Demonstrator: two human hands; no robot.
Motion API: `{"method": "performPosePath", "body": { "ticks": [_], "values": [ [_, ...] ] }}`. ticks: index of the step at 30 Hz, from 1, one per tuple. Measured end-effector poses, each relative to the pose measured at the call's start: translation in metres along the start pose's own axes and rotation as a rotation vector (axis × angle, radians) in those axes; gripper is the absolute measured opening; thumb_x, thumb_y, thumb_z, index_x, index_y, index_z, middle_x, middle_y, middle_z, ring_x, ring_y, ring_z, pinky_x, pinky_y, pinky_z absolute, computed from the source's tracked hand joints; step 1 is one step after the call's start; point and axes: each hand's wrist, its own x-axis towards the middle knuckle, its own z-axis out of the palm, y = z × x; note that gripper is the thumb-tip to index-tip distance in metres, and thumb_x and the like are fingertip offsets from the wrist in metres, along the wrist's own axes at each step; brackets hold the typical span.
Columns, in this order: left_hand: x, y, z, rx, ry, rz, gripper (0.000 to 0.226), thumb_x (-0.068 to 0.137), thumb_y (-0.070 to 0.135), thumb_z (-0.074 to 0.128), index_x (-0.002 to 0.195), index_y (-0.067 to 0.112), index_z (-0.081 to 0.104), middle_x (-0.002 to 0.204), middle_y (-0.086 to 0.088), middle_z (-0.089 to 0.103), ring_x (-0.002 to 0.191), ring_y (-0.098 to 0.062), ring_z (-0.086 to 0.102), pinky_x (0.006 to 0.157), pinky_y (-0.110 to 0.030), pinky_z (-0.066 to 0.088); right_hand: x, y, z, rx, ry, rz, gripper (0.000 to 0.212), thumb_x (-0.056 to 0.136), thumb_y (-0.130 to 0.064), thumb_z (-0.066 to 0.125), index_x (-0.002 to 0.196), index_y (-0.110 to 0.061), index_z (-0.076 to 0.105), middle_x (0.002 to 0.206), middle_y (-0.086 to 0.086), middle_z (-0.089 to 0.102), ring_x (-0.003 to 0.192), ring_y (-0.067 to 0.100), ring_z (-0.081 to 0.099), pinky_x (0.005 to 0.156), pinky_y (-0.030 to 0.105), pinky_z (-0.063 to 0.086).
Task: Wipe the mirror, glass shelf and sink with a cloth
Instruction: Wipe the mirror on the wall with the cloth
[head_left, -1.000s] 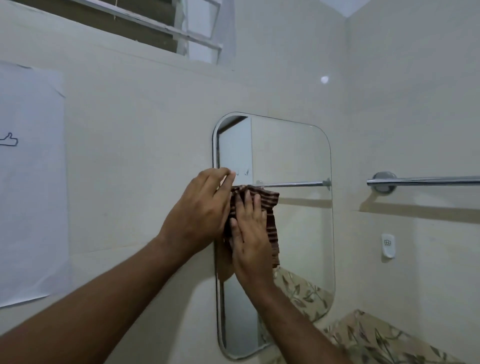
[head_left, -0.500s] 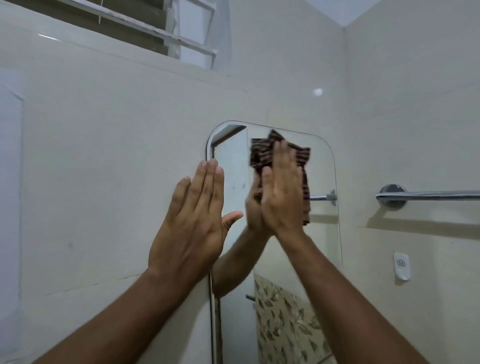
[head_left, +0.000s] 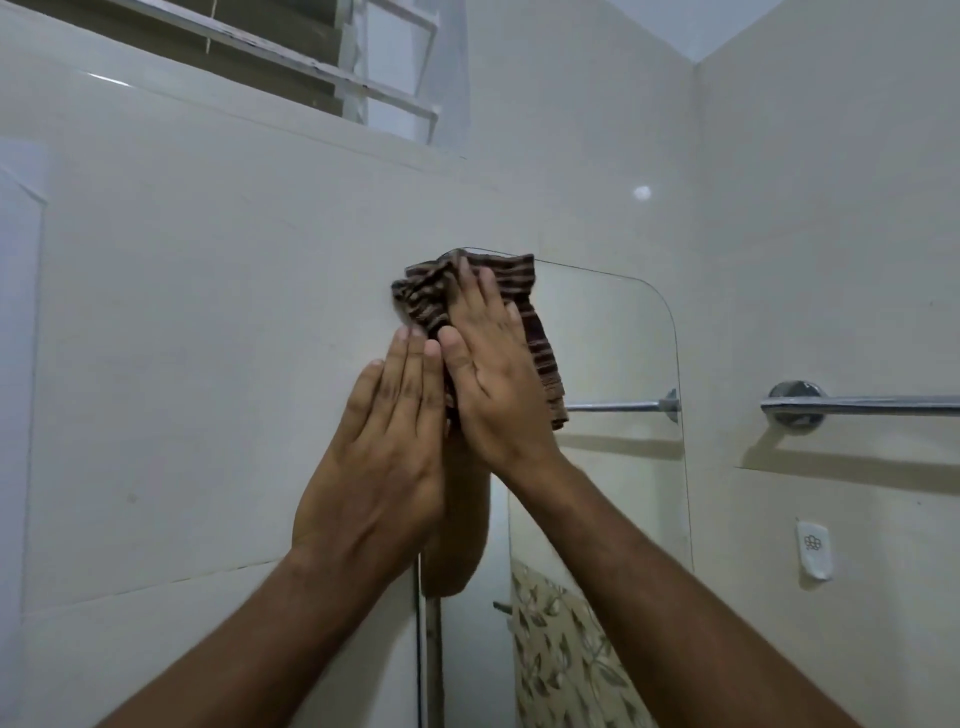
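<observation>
Since half a second ago the right hand (head_left: 493, 374) has carried the striped cloth (head_left: 431, 299) leftward to the mirror's upper left corner, and the left hand (head_left: 384, 441) now sits just beside it. The cloth lies bunched against the mirror (head_left: 613, 353), overlapping its top edge and the wall (head_left: 208, 338). The right hand's fingers are straight and slightly spread, pressing the cloth flat. The left hand's fingers are straight and pressed together against the wall at the mirror's left edge. A chrome towel bar (head_left: 857, 404) hangs on the right-hand wall.
</observation>
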Motion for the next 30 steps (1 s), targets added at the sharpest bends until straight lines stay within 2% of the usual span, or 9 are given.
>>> {"method": "performPosePath", "body": {
  "ticks": [2, 5, 9, 12, 15, 19, 23, 27, 30],
  "values": [
    [0.0, -0.001, 0.0, 0.006, -0.003, 0.003, 0.06, 0.096, 0.01, -0.001, 0.153, -0.009, -0.002, 0.161, -0.033, -0.002, 0.153, -0.039, -0.004, 0.123, -0.052, 0.015, 0.002, 0.011, -0.004, -0.031, -0.014, -0.082, 0.05, 0.105, -0.024, 0.033, 0.154, -0.016, 0.027, 0.163, -0.002, 0.021, 0.152, 0.01, 0.006, 0.125, 0.04, 0.007],
    [0.0, -0.001, 0.003, 0.019, 0.023, 0.014, 0.058, 0.101, 0.012, 0.016, 0.152, -0.01, 0.0, 0.161, -0.034, 0.001, 0.153, -0.041, -0.001, 0.123, -0.053, 0.017, 0.008, 0.046, -0.015, -0.144, 0.075, -0.023, 0.05, 0.105, -0.025, 0.032, 0.155, -0.017, 0.026, 0.163, -0.002, 0.021, 0.152, 0.012, 0.008, 0.124, 0.042, 0.011],
    [0.001, -0.001, 0.004, 0.018, 0.033, 0.018, 0.062, 0.1, 0.012, 0.027, 0.152, -0.011, 0.002, 0.16, -0.034, 0.002, 0.153, -0.042, 0.002, 0.122, -0.054, 0.019, 0.009, 0.118, -0.048, -0.109, 0.251, 0.39, 0.051, 0.107, -0.033, 0.027, 0.155, -0.017, 0.025, 0.163, -0.001, 0.023, 0.152, 0.013, 0.013, 0.124, 0.038, 0.01],
    [0.002, -0.002, 0.005, 0.013, 0.032, 0.011, 0.062, 0.1, 0.012, 0.027, 0.152, -0.011, 0.001, 0.161, -0.033, 0.001, 0.153, -0.041, 0.002, 0.123, -0.053, 0.019, -0.009, 0.169, -0.069, -0.086, 0.31, 0.716, 0.053, 0.105, -0.04, 0.023, 0.151, -0.017, 0.033, 0.158, 0.006, 0.033, 0.148, 0.022, 0.024, 0.122, 0.045, 0.018],
    [0.002, -0.001, 0.004, -0.012, 0.03, 0.004, 0.057, 0.105, 0.014, 0.019, 0.153, -0.01, 0.0, 0.162, -0.032, 0.0, 0.153, -0.04, 0.001, 0.123, -0.052, 0.019, -0.031, 0.177, -0.065, -0.089, 0.351, 0.835, 0.061, 0.1, -0.049, 0.017, 0.147, -0.018, 0.037, 0.154, 0.009, 0.038, 0.144, 0.026, 0.032, 0.117, 0.049, 0.027],
    [0.002, 0.0, 0.004, -0.085, 0.051, -0.006, 0.056, 0.106, 0.018, 0.017, 0.154, -0.007, 0.005, 0.163, -0.028, 0.006, 0.154, -0.035, 0.005, 0.123, -0.051, 0.02, -0.037, 0.125, -0.04, -0.125, 0.351, 0.69, 0.051, 0.107, -0.037, 0.024, 0.15, -0.013, 0.037, 0.161, 0.007, 0.028, 0.15, 0.02, 0.018, 0.124, 0.039, 0.013],
    [0.004, 0.0, 0.002, -0.183, 0.074, -0.035, 0.059, 0.103, 0.02, 0.026, 0.154, -0.005, 0.011, 0.163, -0.024, 0.014, 0.154, -0.029, 0.011, 0.125, -0.047, 0.019, -0.04, 0.046, -0.007, -0.089, 0.227, 0.375, 0.048, 0.108, -0.033, 0.027, 0.153, -0.017, 0.029, 0.164, -0.001, 0.016, 0.153, 0.013, 0.005, 0.125, 0.038, 0.007],
    [0.006, 0.001, -0.008, -0.381, 0.128, -0.118, 0.06, 0.102, 0.024, 0.024, 0.155, -0.003, 0.014, 0.164, -0.02, 0.018, 0.155, -0.023, 0.013, 0.126, -0.042, 0.013, -0.065, -0.02, 0.018, -0.105, 0.088, 0.112, 0.052, 0.106, -0.02, 0.03, 0.155, -0.012, 0.019, 0.165, 0.002, 0.014, 0.153, 0.015, 0.005, 0.123, 0.046, 0.014],
    [0.005, 0.0, -0.015, -0.467, 0.139, -0.147, 0.062, 0.102, 0.028, 0.025, 0.156, -0.001, 0.012, 0.166, -0.015, 0.014, 0.155, -0.02, 0.01, 0.127, -0.042, 0.012, -0.099, -0.033, 0.022, -0.037, 0.036, 0.007, 0.058, 0.102, -0.016, 0.039, 0.154, -0.015, 0.013, 0.164, 0.003, 0.019, 0.153, 0.019, 0.009, 0.122, 0.049, 0.018]
  ]
}}
